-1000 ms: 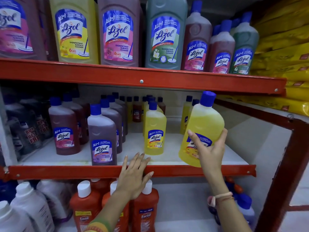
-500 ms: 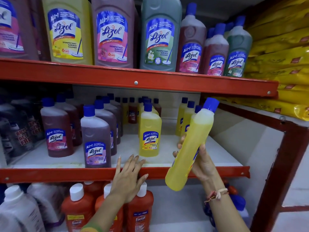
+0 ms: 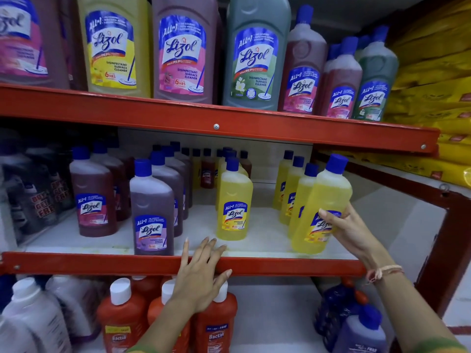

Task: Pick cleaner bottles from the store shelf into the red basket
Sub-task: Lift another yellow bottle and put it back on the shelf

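Observation:
My right hand grips a yellow Lizol cleaner bottle with a blue cap around its label. The bottle leans to the right, and its base touches the white board of the middle shelf at the front right. Behind it stands a row of three more yellow bottles. My left hand lies flat with fingers spread on the shelf's red front rail, holding nothing. Another yellow bottle and a purple bottle stand just beyond that hand. The red basket is out of view.
Large Lizol bottles fill the upper shelf. Orange Bactin bottles and white jugs stand on the lower shelf, under my left arm. A red upright post bounds the rack at right, with yellow packs beyond it.
The yellow bottle hung in front of the shelf rail, edge-on half a second ago. It now sits higher with its base on the shelf board, label facing me. My left hand stayed on the rail.

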Motion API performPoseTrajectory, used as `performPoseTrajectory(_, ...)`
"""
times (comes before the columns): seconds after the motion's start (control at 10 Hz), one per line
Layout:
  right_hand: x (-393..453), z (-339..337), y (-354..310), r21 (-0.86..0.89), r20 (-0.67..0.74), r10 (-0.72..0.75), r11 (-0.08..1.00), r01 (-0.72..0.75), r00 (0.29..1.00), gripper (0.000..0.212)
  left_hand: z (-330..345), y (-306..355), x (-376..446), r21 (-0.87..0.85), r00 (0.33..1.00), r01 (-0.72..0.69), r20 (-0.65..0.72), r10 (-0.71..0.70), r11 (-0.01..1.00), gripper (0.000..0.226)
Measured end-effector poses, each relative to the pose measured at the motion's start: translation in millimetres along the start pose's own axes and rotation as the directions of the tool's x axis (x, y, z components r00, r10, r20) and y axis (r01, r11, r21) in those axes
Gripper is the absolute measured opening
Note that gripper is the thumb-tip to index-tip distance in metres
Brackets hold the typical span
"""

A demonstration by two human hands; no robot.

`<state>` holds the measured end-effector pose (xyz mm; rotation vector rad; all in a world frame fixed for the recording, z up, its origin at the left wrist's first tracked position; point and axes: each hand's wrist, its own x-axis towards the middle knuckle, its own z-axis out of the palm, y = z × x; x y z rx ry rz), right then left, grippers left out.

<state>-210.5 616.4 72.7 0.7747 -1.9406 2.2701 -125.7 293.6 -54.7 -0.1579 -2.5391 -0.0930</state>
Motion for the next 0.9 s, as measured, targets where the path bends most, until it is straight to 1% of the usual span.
performPoseTrajectory(0.1,5,-13,10,-0.034,-0.038,0.037,0.999,-0.038,0.999,0.065,0,0,0,0.006,1.000,-0.003,0.001,0.003,1.000,0.056)
performPoseTrajectory(0.2,6,-21,18,-0.035,-0.037,0.079,0.996,-0.080,0.996,0.066,0,-1,0,0.008,1.000,-0.013,0.001,0.013,1.000,0.056)
performPoseTrajectory(0.4,2,-28,29,-0.053,-0.028,0.140,0.989,-0.141,0.990,0.061,1,-1,0,0.000,1.000,-0.012,-0.009,0.012,1.000,0.053)
performPoseTrajectory(0.5,1,-28,32,-0.055,-0.038,0.170,0.984,-0.172,0.985,0.067,1,0,-1,-0.001,1.000,-0.015,-0.014,0.015,1.000,0.053)
performPoseTrajectory(0.6,3,-30,33,-0.081,-0.022,0.181,0.980,-0.182,0.983,0.090,-1,1,0,-0.004,1.000,-0.016,-0.013,0.016,1.000,0.054)
performPoseTrajectory(0.7,3,-31,29,-0.088,0.000,0.198,0.976,-0.198,0.980,0.077,-1,1,-1,0.011,1.000,-0.020,-0.012,0.020,1.000,0.056)
performPoseTrajectory(0.8,3,-30,27,-0.166,-0.013,0.234,0.958,-0.233,0.972,0.098,-1,0,-2,0.007,1.000,-0.030,0.001,0.030,1.000,0.056)
performPoseTrajectory(0.9,0,-24,10,-0.339,0.006,0.244,0.913,-0.228,0.970,0.101,-4,1,-5,-0.010,0.999,-0.023,-0.042,0.022,1.000,0.055)
